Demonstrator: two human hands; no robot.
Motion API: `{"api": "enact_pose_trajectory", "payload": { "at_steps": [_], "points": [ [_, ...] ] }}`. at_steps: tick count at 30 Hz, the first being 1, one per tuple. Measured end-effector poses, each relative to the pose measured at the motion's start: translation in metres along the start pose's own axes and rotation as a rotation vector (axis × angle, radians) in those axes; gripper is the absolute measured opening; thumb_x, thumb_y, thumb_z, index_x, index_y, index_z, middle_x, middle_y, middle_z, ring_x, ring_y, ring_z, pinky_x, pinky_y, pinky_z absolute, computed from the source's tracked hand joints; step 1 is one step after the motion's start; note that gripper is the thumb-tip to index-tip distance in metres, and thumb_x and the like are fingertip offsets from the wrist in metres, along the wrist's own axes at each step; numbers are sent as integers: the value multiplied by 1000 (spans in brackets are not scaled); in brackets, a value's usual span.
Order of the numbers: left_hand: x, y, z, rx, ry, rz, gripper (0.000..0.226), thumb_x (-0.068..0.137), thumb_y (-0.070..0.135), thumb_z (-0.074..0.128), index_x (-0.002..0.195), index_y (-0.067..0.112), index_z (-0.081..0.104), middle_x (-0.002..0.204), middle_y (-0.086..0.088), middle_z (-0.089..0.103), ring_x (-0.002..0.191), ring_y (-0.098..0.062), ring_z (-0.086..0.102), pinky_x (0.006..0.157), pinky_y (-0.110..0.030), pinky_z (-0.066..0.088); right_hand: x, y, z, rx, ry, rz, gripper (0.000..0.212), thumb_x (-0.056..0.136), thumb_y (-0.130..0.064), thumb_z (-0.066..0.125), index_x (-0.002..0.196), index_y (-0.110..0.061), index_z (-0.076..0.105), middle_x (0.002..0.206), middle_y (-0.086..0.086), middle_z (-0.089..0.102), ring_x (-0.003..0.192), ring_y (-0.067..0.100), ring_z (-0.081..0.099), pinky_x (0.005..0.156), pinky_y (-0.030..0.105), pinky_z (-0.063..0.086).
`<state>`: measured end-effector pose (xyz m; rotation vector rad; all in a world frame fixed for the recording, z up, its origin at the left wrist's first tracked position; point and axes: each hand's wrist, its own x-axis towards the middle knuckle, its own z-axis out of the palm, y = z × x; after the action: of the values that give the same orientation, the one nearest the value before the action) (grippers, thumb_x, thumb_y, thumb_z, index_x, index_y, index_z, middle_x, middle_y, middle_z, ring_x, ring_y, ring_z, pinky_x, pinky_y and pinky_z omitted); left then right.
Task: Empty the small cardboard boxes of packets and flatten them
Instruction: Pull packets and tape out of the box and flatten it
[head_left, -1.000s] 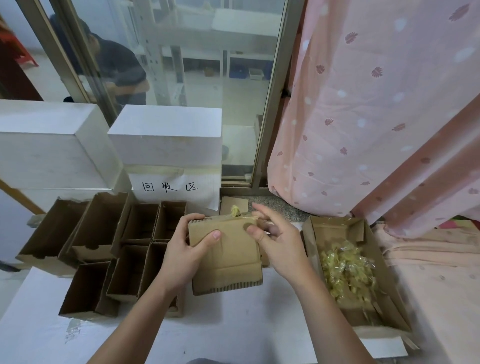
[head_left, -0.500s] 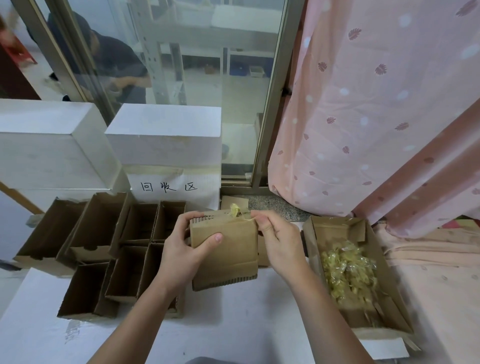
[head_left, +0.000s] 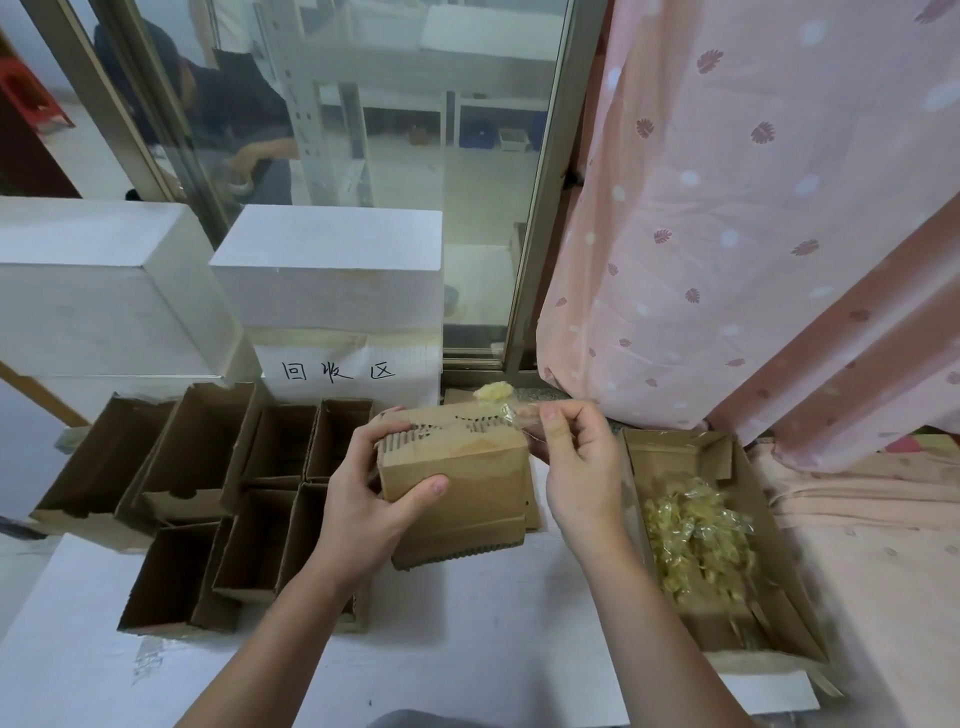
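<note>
My left hand (head_left: 363, 499) grips a small brown cardboard box (head_left: 457, 488) above the white table, thumb across its front face, fingers curled over its top left edge. At the box's top right corner my right hand (head_left: 576, 467) pinches a clear packet with yellow contents (head_left: 496, 397) that sticks up out of the box. A larger open cardboard box (head_left: 769, 561) to the right holds a heap of several yellow packets (head_left: 691, 540).
Several empty open cardboard boxes (head_left: 218, 499) stand in rows at the left. White boxes (head_left: 327, 270) and a handwritten paper sign (head_left: 337, 371) stand behind them. A pink curtain (head_left: 753, 218) hangs at the right. A person sits behind the glass.
My right hand has moved from the box's front to its top right corner and taken hold of a packet, which now stands higher out of the box. The box has tipped slightly.
</note>
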<state>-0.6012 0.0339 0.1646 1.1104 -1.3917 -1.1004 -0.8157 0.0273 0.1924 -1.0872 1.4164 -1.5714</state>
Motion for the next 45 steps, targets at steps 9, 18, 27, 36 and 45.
{"api": "enact_pose_trajectory", "payload": {
  "at_steps": [9,18,27,36,45],
  "points": [
    [4,5,-17,-84,-29,-132,62,67,53,83,123,40,60,123,22,65,111,-9,67,80,-30,62,2,-7,-14,23,-303,-50,21,92,8,66,92,-11,75,112,0,76,105,16,69,93,34,53],
    [2,12,-20,-127,-89,-182,85,63,64,85,132,24,56,120,15,68,107,-13,70,78,-27,60,-1,-10,-12,148,-540,73,67,77,-27,84,138,-30,58,146,-17,57,139,5,48,110,28,42],
    [-6,6,2,244,81,-61,42,95,39,72,129,57,54,146,22,46,130,13,44,110,-35,45,-12,8,-3,-33,-323,-57,31,72,-52,81,90,-26,79,105,-10,67,103,10,63,85,26,47],
    [-9,25,25,520,-64,-125,93,54,77,73,137,59,37,161,29,0,152,-14,15,112,-39,29,-20,5,14,-230,-248,-191,11,94,-35,65,89,-32,74,97,-13,64,99,10,63,86,18,46],
    [-13,16,21,499,-34,-139,79,56,73,73,128,56,45,148,26,23,140,-11,30,103,-35,32,-21,3,13,-322,-319,-195,24,76,-44,80,94,-28,79,100,-18,67,105,8,62,93,30,50]
  ]
}}
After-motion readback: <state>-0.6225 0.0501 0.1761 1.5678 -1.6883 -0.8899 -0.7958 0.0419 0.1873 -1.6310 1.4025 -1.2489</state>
